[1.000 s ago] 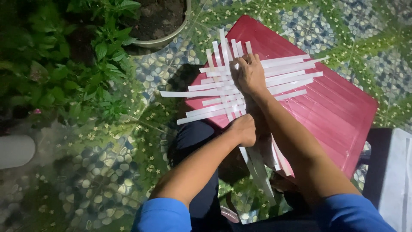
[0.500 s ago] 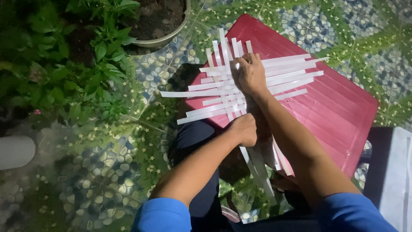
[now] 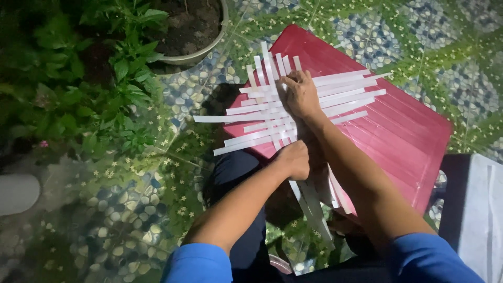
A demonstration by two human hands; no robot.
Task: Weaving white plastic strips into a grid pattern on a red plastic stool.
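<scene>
Woven strips (image 3: pixel 272 112): pale flat bands crossed into a loose mat, lying on the near left corner of a red board (image 3: pixel 398 131), loose ends fanning past its edge. Right hand (image 3: pixel 299 94) lies flat and open on the mat, seemingly pinning the weave. Left hand (image 3: pixel 294 160), at the mat's near edge, is curled around strip ends.

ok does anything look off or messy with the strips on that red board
Nothing looks damaged. The white strips lie crossed on the red board, but their ends are uneven: several stick out past the board's left edge, and a few hang off the near edge. The right hand presses on the crossing; the left hand is at the near ends.
</scene>
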